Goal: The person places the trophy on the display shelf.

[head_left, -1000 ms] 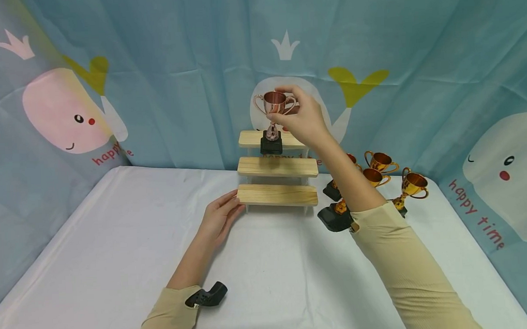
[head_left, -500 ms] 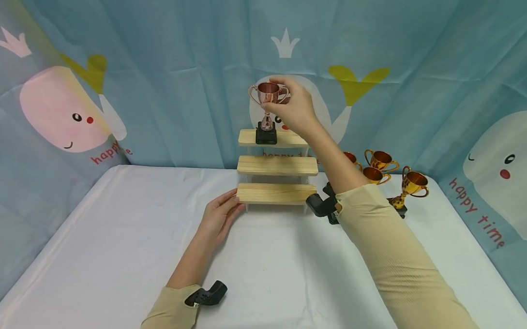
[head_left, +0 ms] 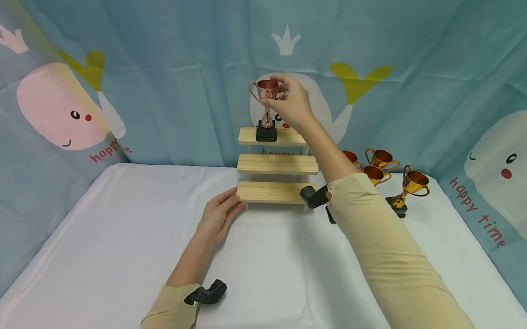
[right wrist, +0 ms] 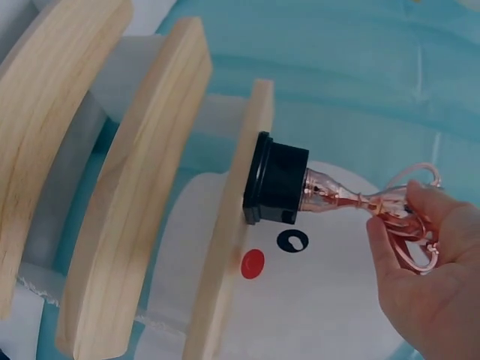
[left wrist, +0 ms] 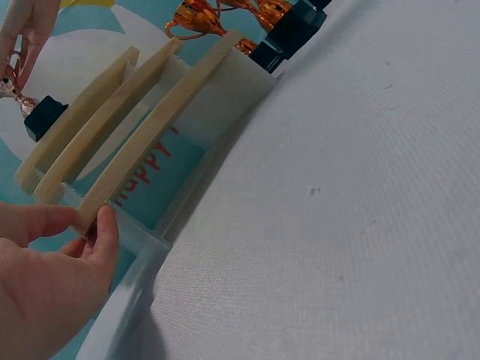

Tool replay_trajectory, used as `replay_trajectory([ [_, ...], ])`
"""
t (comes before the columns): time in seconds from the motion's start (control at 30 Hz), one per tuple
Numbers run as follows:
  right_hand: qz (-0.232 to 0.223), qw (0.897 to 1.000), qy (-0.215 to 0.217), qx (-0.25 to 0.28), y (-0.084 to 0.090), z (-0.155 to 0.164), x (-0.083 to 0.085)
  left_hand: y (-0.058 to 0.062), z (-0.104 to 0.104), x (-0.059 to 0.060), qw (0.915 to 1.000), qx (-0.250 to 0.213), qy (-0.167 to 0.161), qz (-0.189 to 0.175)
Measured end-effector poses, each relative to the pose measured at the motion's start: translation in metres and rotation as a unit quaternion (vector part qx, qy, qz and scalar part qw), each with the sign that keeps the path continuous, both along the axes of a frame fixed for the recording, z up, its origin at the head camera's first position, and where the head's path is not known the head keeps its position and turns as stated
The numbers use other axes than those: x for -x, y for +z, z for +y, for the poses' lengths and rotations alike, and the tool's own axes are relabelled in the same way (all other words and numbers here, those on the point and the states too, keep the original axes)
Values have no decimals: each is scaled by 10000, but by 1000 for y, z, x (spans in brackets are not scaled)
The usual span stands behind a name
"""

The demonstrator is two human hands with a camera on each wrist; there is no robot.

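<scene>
The right hand [head_left: 293, 105] pinches the cup of the rose-gold trophy [head_left: 266, 104], fingers curled round its rim, while the black base below them sits on the top step of the wooden riser [head_left: 277, 165]. The left hand [head_left: 218, 217] lies open, fingertips touching the bottom step's left end. Best to keep that brace and let go only once the base sits flat
</scene>
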State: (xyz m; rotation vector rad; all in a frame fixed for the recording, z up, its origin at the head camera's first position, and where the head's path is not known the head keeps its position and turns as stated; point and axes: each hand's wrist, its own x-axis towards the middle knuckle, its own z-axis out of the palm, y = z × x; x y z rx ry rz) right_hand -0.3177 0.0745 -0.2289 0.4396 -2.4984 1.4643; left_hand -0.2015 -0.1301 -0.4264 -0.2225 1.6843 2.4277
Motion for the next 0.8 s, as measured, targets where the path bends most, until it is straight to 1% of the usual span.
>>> replay_trajectory([
  [0.2,11,10000,-13,45,-1,-2,1,1,0,-1,10000,-38,-4,-22],
  [0.37,66,9999,77,41,-5,-2,2,0,-1,-1,10000,-46,23,-38],
  [0.47,-22,9998,121,136,-6,0,0,0,-1,-2,10000,-73,37,-55],
  [0.67,-343,9975,73,618,-7,8,-4,-1,-1,-2,9999,-120,41,-83],
  [0.8,-400,9970,36,664,-9,17,-7,0,0,-2,9999,-126,55,-80],
])
